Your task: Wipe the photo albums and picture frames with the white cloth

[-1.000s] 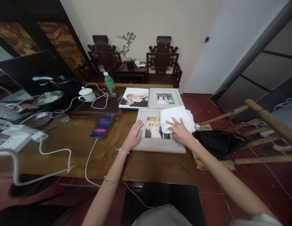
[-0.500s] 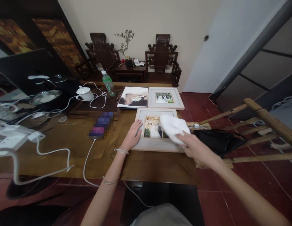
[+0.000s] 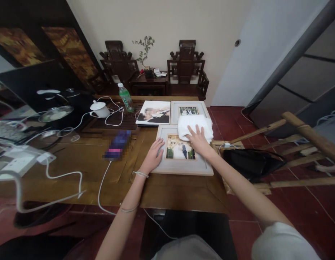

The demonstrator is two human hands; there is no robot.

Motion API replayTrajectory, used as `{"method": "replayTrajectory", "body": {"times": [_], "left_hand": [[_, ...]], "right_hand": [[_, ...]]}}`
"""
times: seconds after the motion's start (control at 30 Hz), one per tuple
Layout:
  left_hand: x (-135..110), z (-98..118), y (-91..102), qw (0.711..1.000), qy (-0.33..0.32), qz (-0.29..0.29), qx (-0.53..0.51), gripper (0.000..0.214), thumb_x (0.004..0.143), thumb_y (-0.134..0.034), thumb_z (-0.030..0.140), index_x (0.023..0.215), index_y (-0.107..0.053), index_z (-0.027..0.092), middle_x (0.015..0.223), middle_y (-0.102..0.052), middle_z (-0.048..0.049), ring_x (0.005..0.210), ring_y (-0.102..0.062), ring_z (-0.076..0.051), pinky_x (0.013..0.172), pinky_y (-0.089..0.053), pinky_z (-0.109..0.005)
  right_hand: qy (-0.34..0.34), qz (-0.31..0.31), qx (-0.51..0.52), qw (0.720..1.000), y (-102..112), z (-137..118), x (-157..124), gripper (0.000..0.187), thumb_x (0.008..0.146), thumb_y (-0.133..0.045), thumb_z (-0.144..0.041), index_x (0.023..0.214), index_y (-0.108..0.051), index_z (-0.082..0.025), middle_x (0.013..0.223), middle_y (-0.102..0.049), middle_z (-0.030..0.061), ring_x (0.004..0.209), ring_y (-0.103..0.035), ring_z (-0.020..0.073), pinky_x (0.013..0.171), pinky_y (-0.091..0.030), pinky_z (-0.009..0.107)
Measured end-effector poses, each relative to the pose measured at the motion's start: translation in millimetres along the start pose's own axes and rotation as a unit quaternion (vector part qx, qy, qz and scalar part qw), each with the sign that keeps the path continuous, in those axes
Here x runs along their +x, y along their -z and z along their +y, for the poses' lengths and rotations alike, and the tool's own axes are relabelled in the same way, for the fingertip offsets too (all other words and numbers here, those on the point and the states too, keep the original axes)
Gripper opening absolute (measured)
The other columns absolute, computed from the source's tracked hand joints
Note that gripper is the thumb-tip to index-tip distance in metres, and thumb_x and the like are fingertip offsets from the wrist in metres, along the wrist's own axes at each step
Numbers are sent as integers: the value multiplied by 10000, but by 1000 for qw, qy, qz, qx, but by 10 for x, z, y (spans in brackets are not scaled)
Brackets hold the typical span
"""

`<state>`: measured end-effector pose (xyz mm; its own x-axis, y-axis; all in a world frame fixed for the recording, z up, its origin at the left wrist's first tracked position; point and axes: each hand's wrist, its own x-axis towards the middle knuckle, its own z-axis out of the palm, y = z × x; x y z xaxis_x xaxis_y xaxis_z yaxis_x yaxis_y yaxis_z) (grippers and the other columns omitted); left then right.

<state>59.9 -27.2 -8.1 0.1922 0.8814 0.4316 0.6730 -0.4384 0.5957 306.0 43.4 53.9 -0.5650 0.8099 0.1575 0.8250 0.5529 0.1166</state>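
Note:
A pale picture frame [image 3: 180,169] with a wedding photo lies flat on the wooden table. Along its left border rests my left hand [image 3: 155,155], open, fingers stretched out and touching the frame. My right hand [image 3: 198,140] holds a folded white cloth [image 3: 187,123] down over the frame's upper right part, fingers spread across the cloth. The cloth also overlaps the near edge of a second pale frame [image 3: 175,112] behind. Left of that second frame lies a white-edged photo panel [image 3: 152,112] on something dark.
A phone [image 3: 117,146] on a white cable lies to the left. Beyond it are a lidded white cup [image 3: 99,109], a green-labelled bottle [image 3: 126,98] and a power strip [image 3: 18,162] with tangled cords. A wooden chair [image 3: 310,133] with a black bag [image 3: 250,162] stands right.
My right hand has moved the cloth up and left, from the frame's right side to its upper right corner. More of the photo shows. My left hand stays in place.

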Motion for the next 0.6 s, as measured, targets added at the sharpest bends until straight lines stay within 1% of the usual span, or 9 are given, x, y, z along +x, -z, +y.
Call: {"method": "replayTrajectory", "body": {"times": [0.07, 0.13, 0.2, 0.27, 0.37, 0.47, 0.53, 0.6], "left_hand": [[1, 8, 2, 1000, 1, 0, 0, 364, 923, -399, 249, 1249, -531, 157, 1381, -495, -133, 1366, -346, -231, 1136, -277, -489], [1, 13, 1, 1000, 2, 2, 0, 363, 924, -398, 249, 1247, -532, 154, 1379, -497, -133, 1365, -347, -229, 1137, -278, -483], [0, 14, -4, 1000, 1, 5, -1, 364, 924, -399, 250, 1248, -530, 150, 1382, -493, -137, 1364, -350, -230, 1138, -277, -480], [-1, 15, -8, 1000, -1, 6, -4, 366, 924, -400, 252, 1252, -528, 151, 1384, -489, -140, 1366, -344, -236, 1138, -274, -486], [-3, 20, -10, 1000, -2, 4, -7, 370, 925, -394, 251, 1263, -520, 164, 1390, -483, -134, 1373, -330, -240, 1136, -271, -501], [-4, 30, -10, 1000, 0, 5, -8, 368, 926, -392, 250, 1259, -525, 166, 1387, -486, -130, 1373, -330, -239, 1138, -270, -496], [-5, 34, -11, 1000, -1, 5, -11, 369, 925, -392, 251, 1258, -526, 167, 1384, -488, -130, 1375, -324, -239, 1138, -269, -498], [-5, 35, -12, 1000, -3, 5, -12, 372, 924, -391, 251, 1264, -522, 173, 1387, -486, -124, 1377, -320, -237, 1137, -269, -502]], "right_hand": [[3, 2, -15, 1000, -13, -46, -49, 499, 785, -433, 6, 1220, -582, -188, 1500, -328, 115, 1373, -206, 416, 1043, -197, 671], [17, -12, -19, 1000, 4, -79, -144, 492, 786, -425, 11, 1214, -590, -168, 1488, -346, 131, 1360, -236, 421, 1044, -213, 655], [38, -33, -17, 999, 43, -130, -278, 486, 776, -442, 9, 1209, -599, -150, 1476, -362, 149, 1343, -260, 439, 1045, -212, 654], [49, -49, -15, 997, 116, -217, -447, 481, 769, -460, 0, 1199, -609, -154, 1467, -377, 150, 1330, -279, 448, 1045, -210, 659], [57, -94, -8, 994, 327, -392, -736, 493, 741, -496, -7, 1186, -622, -177, 1460, -394, 132, 1311, -312, 454, 1035, -252, 652], [73, -161, 39, 983, 610, -545, -1003, 548, 715, -502, 3, 1216, -606, -194, 1447, -417, 123, 1274, -377, 451, 986, -357, 622], [81, -182, 82, 977, 751, -610, -1128, 572, 716, -482, 11, 1233, -594, -205, 1437, -430, 124, 1252, -419, 435, 954, -405, 604], [81, -185, 113, 973, 793, -642, -1184, 592, 714, -464, 17, 1243, -584, -221, 1440, -426, 122, 1260, -418, 424, 947, -412, 611]]}}
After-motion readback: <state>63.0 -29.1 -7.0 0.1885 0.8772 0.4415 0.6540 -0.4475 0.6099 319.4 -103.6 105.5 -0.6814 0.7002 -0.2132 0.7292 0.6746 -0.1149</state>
